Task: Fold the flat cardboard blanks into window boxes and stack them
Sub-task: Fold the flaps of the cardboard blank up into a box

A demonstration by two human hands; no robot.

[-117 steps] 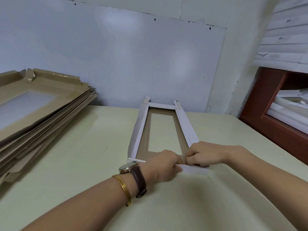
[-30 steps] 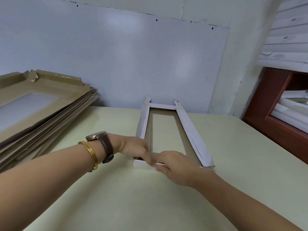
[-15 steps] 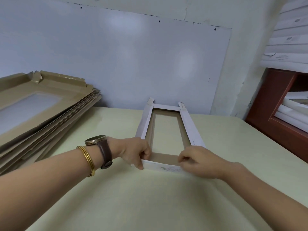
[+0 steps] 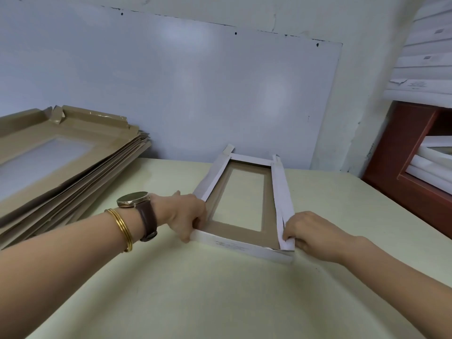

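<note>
Now, nearest me, my left hand grips the near-left corner of the half-folded box, fingers curled over its wall. My right hand pinches the near-right corner, fingertips tucked inside against the side flap. I have the box flat on the table, near wall upright, tabs sticking out at the far corners. Watch on my left wrist. Farther left: stack of flat brown blanks. Far right: white boxes in a red shelf.

white window box half-folded, brown blanks stacked
</note>
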